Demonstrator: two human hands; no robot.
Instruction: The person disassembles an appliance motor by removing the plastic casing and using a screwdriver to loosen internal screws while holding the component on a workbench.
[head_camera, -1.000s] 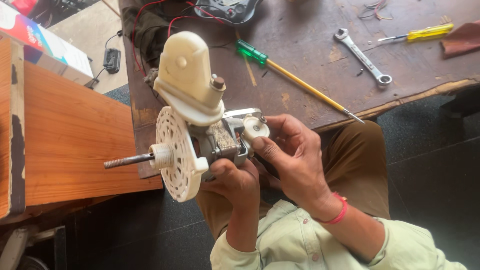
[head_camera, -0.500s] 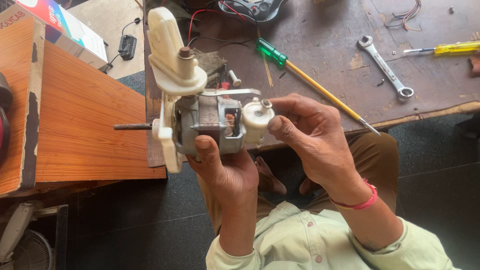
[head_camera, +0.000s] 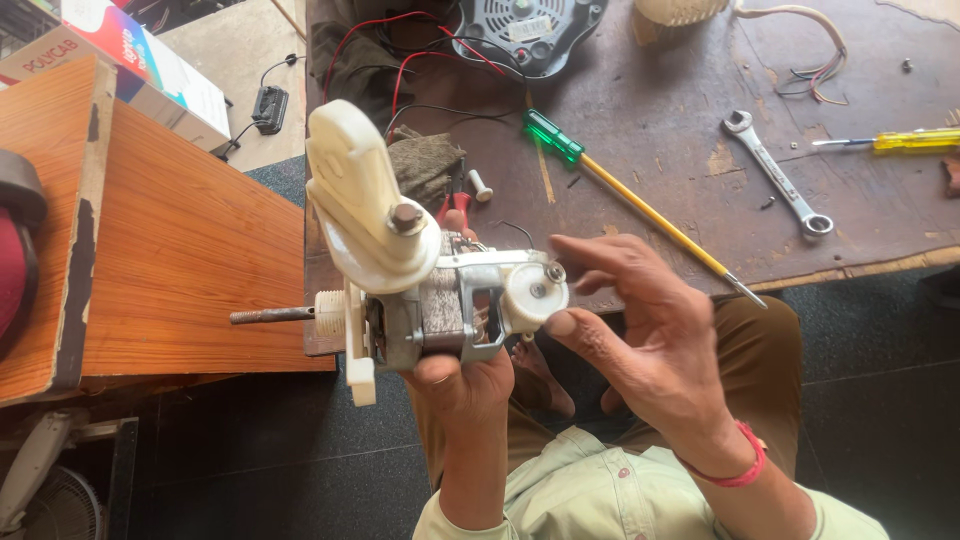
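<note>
The fan motor (head_camera: 430, 300) is held up in the air just off the counter's near left corner, above the person's lap, with its threaded steel shaft (head_camera: 272, 315) pointing left toward the orange wooden panel (head_camera: 180, 250). A cream plastic housing (head_camera: 365, 205) stands up from the motor's top, with a bolt showing on its round base. At the motor's right end sits a round cream cap (head_camera: 533, 290) with small screws in it.

The left hand (head_camera: 462, 380) grips the motor from below, its fingers wrapped tight around the metal body. The right hand (head_camera: 640, 340) is just beside the cap, fingers spread and loosely curled; the thumb (head_camera: 575, 330) touches or nearly touches the cap's lower edge, and the forefinger (head_camera: 590, 250) reaches over its top without pinching anything. A red band circles the right wrist.

On the brown counter (head_camera: 650, 180) behind lie a long green-handled screwdriver (head_camera: 640, 205), running diagonally toward the near edge, a combination spanner (head_camera: 778, 172) farther right, and a yellow-handled screwdriver (head_camera: 895, 141) near the right edge. Red and black wires (head_camera: 400, 60) run along the far edge to a dark round fan cover (head_camera: 525, 35), and a grey rag (head_camera: 425, 165) lies near the left edge.
</note>
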